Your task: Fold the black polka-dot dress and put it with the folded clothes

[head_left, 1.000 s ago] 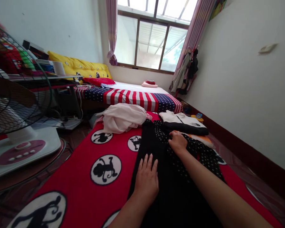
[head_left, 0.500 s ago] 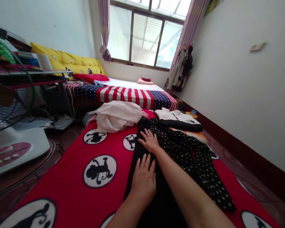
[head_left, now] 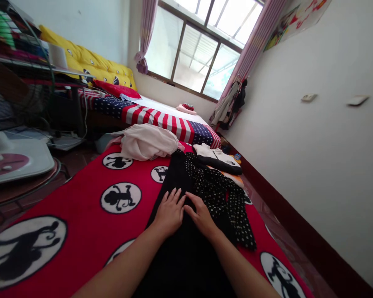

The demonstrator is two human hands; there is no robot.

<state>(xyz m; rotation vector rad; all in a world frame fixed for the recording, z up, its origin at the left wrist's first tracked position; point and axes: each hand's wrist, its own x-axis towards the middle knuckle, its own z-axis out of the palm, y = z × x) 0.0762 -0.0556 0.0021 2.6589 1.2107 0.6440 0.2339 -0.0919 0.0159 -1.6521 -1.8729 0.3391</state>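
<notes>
A long black garment lies flat on a red blanket printed with black monkey figures. My left hand rests on it palm down, fingers stretched out. My right hand lies flat right beside it, fingertips nearly touching the left hand. A black fabric with white dots is bunched along the garment's right edge, just past my right hand.
A crumpled pale pink garment lies ahead on the left, a folded black-and-white jacket ahead on the right. A bed with a stars-and-stripes cover stands beyond. A fan base is on the left, the wall close on the right.
My right hand has drawn back from the dotted fabric and across the black garment until it lies next to my left hand. The view has tilted and shifted.
</notes>
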